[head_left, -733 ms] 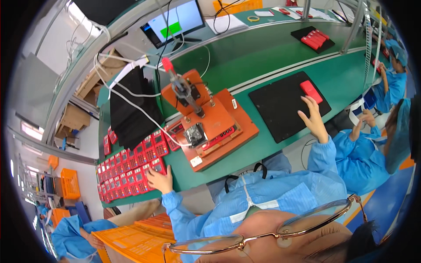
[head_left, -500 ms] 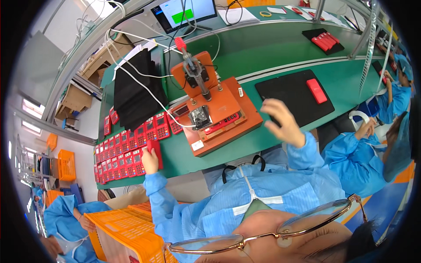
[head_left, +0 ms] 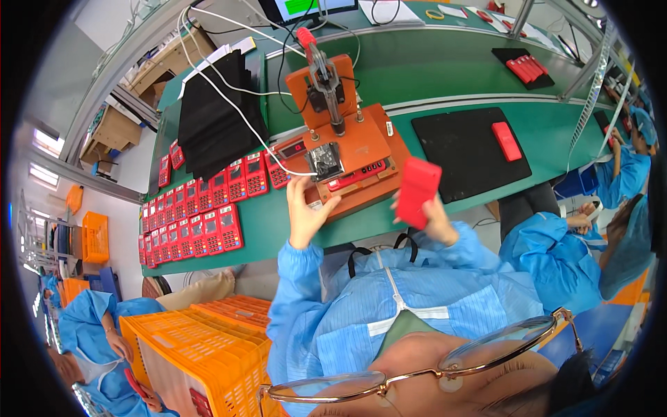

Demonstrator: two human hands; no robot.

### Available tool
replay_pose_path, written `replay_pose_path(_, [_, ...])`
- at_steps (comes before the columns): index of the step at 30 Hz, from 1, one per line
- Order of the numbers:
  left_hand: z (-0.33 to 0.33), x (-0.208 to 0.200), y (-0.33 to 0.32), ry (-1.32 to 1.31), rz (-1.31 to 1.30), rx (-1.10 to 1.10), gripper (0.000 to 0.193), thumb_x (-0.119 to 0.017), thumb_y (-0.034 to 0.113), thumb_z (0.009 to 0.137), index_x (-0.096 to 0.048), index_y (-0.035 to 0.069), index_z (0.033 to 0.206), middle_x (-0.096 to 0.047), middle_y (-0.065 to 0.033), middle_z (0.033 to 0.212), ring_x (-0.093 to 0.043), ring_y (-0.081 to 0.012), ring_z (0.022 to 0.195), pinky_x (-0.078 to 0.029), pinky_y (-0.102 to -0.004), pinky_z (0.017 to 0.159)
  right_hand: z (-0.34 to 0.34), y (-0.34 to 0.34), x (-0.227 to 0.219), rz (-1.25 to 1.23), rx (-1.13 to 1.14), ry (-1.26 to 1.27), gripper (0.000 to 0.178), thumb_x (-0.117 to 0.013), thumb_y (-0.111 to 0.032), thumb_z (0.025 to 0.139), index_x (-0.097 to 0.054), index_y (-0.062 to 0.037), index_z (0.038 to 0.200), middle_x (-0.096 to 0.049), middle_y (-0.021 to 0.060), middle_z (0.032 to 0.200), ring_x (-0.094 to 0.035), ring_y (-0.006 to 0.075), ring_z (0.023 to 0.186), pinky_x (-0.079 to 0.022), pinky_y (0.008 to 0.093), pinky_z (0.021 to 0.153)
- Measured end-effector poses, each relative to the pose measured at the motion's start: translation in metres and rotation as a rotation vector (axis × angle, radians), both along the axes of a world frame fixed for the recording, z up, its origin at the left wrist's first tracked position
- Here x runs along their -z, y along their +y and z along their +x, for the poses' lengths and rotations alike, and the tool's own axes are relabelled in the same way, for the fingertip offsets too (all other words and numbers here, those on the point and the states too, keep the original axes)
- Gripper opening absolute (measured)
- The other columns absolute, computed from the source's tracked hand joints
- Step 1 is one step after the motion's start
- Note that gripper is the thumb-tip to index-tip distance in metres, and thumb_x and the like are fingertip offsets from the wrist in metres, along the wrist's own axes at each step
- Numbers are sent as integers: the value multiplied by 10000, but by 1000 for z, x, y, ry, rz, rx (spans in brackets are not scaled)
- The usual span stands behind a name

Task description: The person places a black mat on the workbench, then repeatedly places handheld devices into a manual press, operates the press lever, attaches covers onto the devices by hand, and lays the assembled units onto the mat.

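My right hand (head_left: 438, 221) grips a red card terminal (head_left: 420, 192), its plain red face showing, just off the front right of an orange clamp fixture (head_left: 361, 149). At the fixture's front left corner is my left hand (head_left: 308, 215), empty, with thumb and fingers apart. The fixture has a toggle clamp with a red handle (head_left: 306, 39). Under its upper plate another red device (head_left: 358, 175) is partly visible. To the left, several red card terminals (head_left: 229, 226) with screens and keypads lie in two rows on the green table.
A black mat (head_left: 451, 149) with one red device (head_left: 506, 141) lies to the right. Black sheets (head_left: 215, 125) are piled at the left, with white cables above. Orange crates (head_left: 201, 340) stand below left. A co-worker in blue (head_left: 556, 250) sits close on the right.
A red terminal was in my left hand; now that hand is empty and has moved right to the fixture. My right hand has come down and now holds a red terminal.
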State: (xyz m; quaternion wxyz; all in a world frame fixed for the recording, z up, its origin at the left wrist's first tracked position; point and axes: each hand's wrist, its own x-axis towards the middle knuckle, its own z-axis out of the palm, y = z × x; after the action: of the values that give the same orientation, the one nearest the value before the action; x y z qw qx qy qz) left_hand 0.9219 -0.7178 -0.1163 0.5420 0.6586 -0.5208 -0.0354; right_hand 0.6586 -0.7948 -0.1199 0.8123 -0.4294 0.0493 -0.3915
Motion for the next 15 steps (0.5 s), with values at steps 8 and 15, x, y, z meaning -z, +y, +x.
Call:
replay_pose_path(8, [37,-9,-40,-50,103,435,592,-851,239,510,-605,-8,988,-607,-128,966,-603,-209,856,-495,-348,737,-39,-94,-51,-1543,106,1087,549,-618,-228,833,-431,-116,1337,-403,213,1254,-421,354,1141,-349,438,975])
replay_pose_path(15, [27,40,43,1249,-740,145,693,-600,526,728,-487,-15,1147,-562,-168,1090,-546,-275,1047,-412,-456,979,75,-100,-35,-1879,120,662,482,-596,-337,844,-499,-139,1273,-442,165,1295,-378,337,1240,-318,467,1011])
